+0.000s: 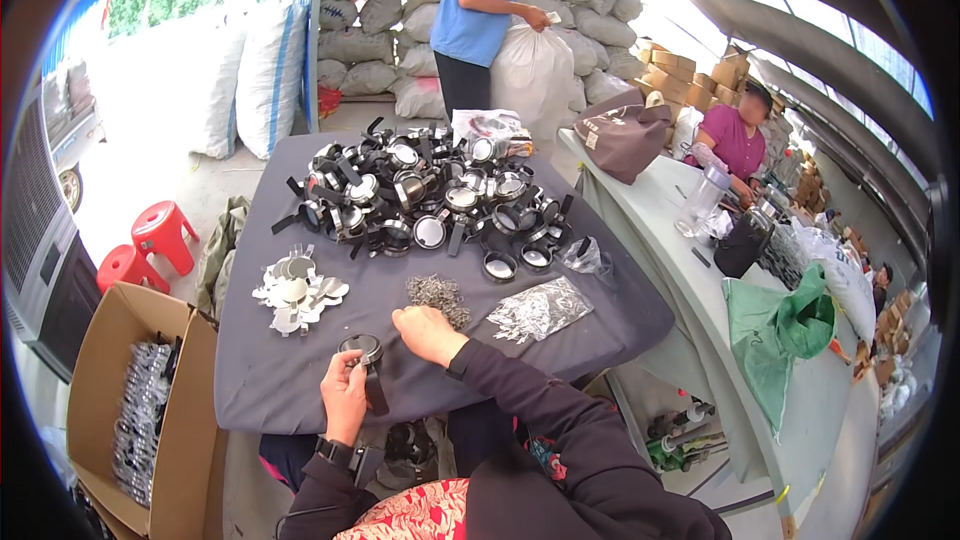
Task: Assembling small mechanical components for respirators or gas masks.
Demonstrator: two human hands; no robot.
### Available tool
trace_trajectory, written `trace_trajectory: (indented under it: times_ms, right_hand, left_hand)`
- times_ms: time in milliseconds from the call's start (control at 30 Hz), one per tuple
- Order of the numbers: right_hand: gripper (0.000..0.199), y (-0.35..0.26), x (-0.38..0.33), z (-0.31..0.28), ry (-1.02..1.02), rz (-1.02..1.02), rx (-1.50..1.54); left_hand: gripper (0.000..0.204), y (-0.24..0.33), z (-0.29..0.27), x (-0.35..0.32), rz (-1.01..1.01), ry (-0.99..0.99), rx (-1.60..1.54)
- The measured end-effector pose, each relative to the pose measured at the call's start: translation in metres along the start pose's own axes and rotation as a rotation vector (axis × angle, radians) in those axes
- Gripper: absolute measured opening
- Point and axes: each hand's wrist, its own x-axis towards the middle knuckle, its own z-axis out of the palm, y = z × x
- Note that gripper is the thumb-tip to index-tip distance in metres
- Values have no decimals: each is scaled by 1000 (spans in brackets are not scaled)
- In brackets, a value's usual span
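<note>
My left hand grips a round black part with a silver rim and a black handle, close to the table's near edge. Just right of it, my right hand is closed with its fingertips pinched together; anything between them is too small to make out. Beyond that hand lies a heap of small wire-like metal pieces. Flat silver discs with tabs are piled to the left. A clear bag of small metal parts rests to the right. Many similar round parts with handles cover the far half.
The grey cloth-covered table stands before me. At left are an open cardboard box holding clear-wrapped parts and red stools. A long table stands right. One person stands beyond; another sits at right.
</note>
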Motion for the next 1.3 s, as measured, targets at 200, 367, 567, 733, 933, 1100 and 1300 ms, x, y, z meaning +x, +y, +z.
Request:
trace_trajectory:
  times_ms: [200, 367, 567, 733, 933, 1100, 1300]
  right_hand:
    - [7, -7, 0, -8, -24, -9, -43]
    - [7, -7, -4, -5, -91, 8, -76]
    - [7, -2, -4, -1, -47, -40, -71]
    - [4, -7, -3, 3, 44, 10, 137]
    - [5, -7, -9, -8, -84, -68, 146]
    - [7, -4, -10, -10, -167, -30, 152]
    - [15, -2, -20, -1, -124, 27, 214]
  left_hand:
    - [17, -2, 3, 7, 43, 9, 0]
    - [17, 3, 3, 7, 29, -8, 3]
    - [18, 1, 1, 8, 22, -19, 0]
    - [17, 1, 4, 7, 42, 9, -3]
    - [17, 1, 3, 9, 19, 10, 2]
    - [17, 0, 3, 10, 29, 8, -1]
    - [18, 1, 0, 4, 19, -24, -27]
